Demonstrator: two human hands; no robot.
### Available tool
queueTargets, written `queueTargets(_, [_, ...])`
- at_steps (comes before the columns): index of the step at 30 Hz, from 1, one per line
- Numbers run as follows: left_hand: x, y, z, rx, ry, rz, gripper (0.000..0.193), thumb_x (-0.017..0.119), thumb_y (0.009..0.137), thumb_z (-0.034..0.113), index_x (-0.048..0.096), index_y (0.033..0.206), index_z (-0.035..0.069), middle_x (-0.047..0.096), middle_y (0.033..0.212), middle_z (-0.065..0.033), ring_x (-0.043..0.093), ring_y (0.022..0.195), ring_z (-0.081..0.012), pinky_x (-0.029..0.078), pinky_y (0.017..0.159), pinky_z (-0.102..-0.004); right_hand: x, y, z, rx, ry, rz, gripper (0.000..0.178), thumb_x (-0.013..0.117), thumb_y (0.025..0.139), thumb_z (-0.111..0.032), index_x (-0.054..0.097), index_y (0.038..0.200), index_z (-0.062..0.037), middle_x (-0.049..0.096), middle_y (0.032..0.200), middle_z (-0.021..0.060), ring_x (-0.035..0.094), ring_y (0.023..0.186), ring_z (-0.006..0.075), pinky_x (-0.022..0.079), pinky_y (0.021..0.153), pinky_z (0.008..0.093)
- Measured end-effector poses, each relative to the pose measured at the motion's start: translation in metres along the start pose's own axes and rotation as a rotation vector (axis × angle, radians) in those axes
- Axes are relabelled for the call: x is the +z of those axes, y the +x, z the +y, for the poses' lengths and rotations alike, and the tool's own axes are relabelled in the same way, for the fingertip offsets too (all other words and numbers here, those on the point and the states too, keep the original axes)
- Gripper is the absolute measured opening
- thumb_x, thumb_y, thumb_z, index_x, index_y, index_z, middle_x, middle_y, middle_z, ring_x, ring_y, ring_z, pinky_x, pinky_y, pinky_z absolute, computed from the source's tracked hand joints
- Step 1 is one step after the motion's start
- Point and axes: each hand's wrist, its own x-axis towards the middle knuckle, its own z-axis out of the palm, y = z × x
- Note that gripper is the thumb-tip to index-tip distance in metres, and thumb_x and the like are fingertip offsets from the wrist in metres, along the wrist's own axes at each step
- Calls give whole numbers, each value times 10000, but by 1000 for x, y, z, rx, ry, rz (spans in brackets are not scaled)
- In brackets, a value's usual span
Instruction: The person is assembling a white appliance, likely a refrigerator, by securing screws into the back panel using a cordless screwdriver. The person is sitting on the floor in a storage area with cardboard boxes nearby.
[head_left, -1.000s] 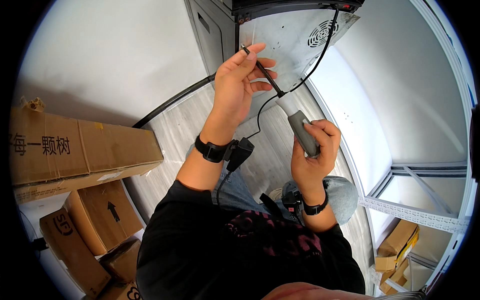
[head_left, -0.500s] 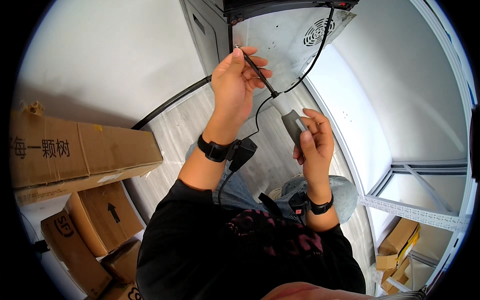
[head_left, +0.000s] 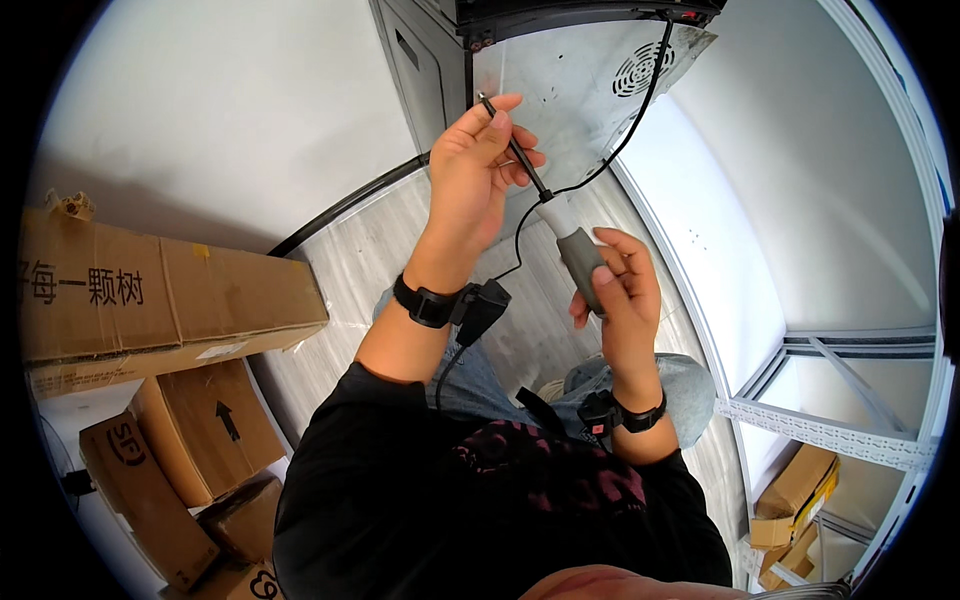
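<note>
My right hand holds the thick grey-green handle of a screwdriver, with the thumb on its near side and the fingers behind. A pale neck comes out of the handle and meets the end of a slim black shaft. My left hand pinches that shaft near its upper end, where a small silver tip shows past the fingertips. Whether shaft and neck are locked together, I cannot tell. Just beyond both hands stands a light metal panel with a round vent grille, under a black machine edge.
A black cord drops from the machine and passes behind the shaft. Cardboard boxes are stacked at the left. On the right are a white wall panel and a metal shelf frame with a carton. My knees are bent over the wood-look floor.
The handle has rolled in my right hand, so a plain grey side now faces up. The right fingers have shifted a little left. My left fingers have changed their pinch slightly on the shaft.
</note>
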Motion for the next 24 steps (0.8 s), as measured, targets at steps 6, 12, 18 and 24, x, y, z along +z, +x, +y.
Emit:
queueTargets(6, [6, -3, 2, -1, -40, 28, 321, 403, 979, 234, 551, 1152, 8, 646, 851, -83, 650, 741, -176, 482, 540, -219, -1, 3, 18, -456, -438, 138, 429, 652, 731, 59, 518, 1126, -42, 522, 1025, 32, 452, 798, 101, 392, 704, 213])
queueTargets(12, [0, -2, -2, 16, -87, -7, 374, 322, 997, 268, 527, 1169, 7, 656, 853, -120, 671, 742, -220, 520, 529, -244, -5, 3, 22, -584, -501, 127, 400, 657, 708, 64, 538, 1076, -38, 506, 1049, 57, 451, 844, 130, 384, 772, 256])
queueTargets(18, [7, -7, -13, -6, -59, -21, 342, 323, 994, 258, 495, 1176, 25, 658, 868, -138, 674, 754, -241, 526, 531, -262, -23, -7, 12, -326, -251, 91, 374, 640, 731, 70, 536, 1078, -18, 535, 1014, 49, 497, 807, 104, 405, 710, 221])
queueTargets(24, [26, -7, -52, -45, -84, -88, 217, 378, 976, 225, 502, 1043, 60, 657, 916, -155, 671, 779, -274, 535, 551, -284, -92, -5, -18, -161, -175, 109, 294, 592, 794, 16, 571, 1087, 7, 624, 863, 49, 529, 598, 75, 401, 496, 201])
